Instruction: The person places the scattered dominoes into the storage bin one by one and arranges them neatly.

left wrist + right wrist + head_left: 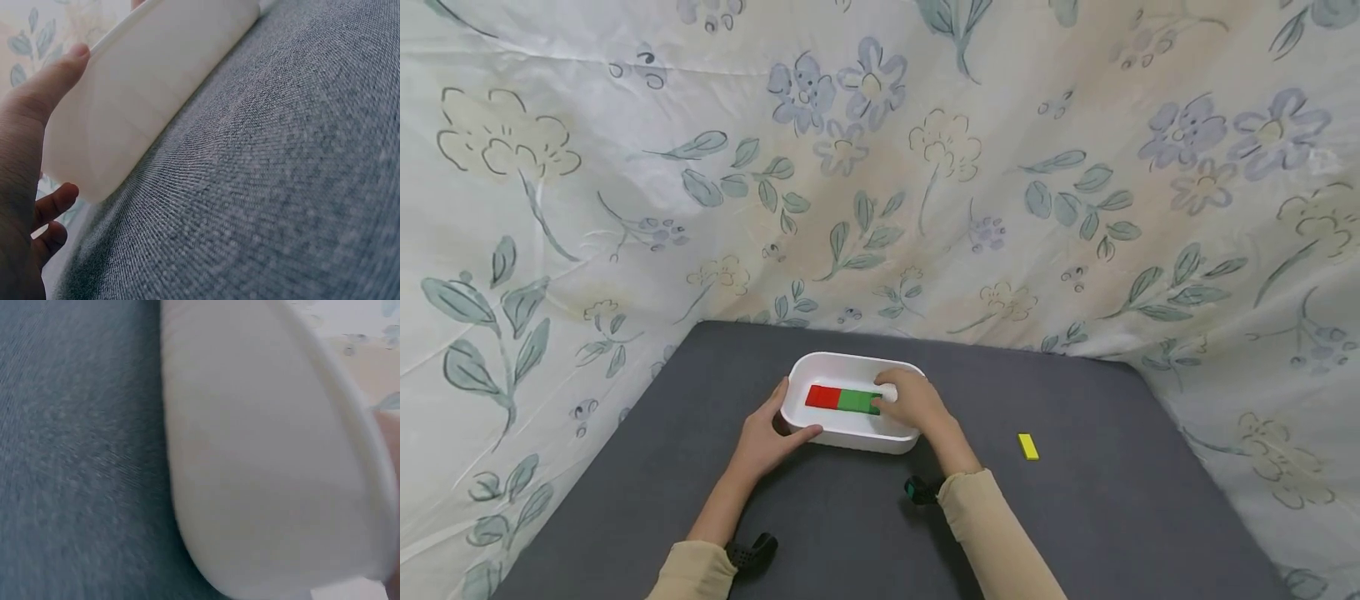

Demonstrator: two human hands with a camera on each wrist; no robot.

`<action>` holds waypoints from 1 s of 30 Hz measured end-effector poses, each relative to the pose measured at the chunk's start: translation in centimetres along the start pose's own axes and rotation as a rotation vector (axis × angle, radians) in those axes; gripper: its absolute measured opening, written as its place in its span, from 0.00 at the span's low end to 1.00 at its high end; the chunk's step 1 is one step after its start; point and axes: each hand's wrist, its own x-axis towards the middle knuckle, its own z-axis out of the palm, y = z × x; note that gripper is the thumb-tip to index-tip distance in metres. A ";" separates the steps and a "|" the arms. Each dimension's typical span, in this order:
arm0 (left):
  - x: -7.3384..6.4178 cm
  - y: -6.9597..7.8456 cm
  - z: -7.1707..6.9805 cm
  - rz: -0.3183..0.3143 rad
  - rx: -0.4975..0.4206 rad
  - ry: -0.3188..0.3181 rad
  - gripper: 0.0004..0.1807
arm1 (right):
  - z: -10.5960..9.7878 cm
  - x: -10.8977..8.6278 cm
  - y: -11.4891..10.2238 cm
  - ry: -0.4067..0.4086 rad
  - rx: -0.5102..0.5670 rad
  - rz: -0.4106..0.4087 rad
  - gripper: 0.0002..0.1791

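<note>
A white plastic tub (853,441) with rounded corners sits on the dark cloth. On its floor a red block (823,397) and a green block (854,401) lie end to end, red on the left. My left hand (763,442) holds the tub's left end, thumb along the front rim. In the left wrist view the thumb (69,65) lies against the tub's outer wall (131,94). My right hand (913,402) reaches over the right end, thumb tip at the green block's right end, index finger just behind it. Whether they pinch it is unclear; the right wrist view shows mainly the tub's wall (262,444).
A yellow block (1028,447) lies on the dark cloth-covered table (1112,500), right of the tub. Behind the table hangs a floral curtain (880,208). Black wrist bands (752,552) are on both arms.
</note>
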 end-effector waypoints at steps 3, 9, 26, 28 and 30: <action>-0.1 0.1 0.1 0.004 -0.007 0.001 0.61 | -0.7 -1.1 0.7 0.118 0.109 -0.039 0.18; 0.1 0.1 0.1 0.003 0.005 0.001 0.62 | -2.8 -3.9 2.6 0.283 0.148 -0.040 0.17; -0.1 -0.1 0.2 -0.012 0.011 0.007 0.62 | -7.6 -13.6 12.0 0.294 0.032 0.078 0.22; -0.1 -0.1 0.2 -0.010 0.015 0.005 0.62 | -8.2 -14.3 12.9 0.276 0.020 0.112 0.22; -0.1 -0.1 0.2 -0.009 0.018 0.001 0.62 | -8.7 -14.9 13.8 0.256 0.009 0.142 0.22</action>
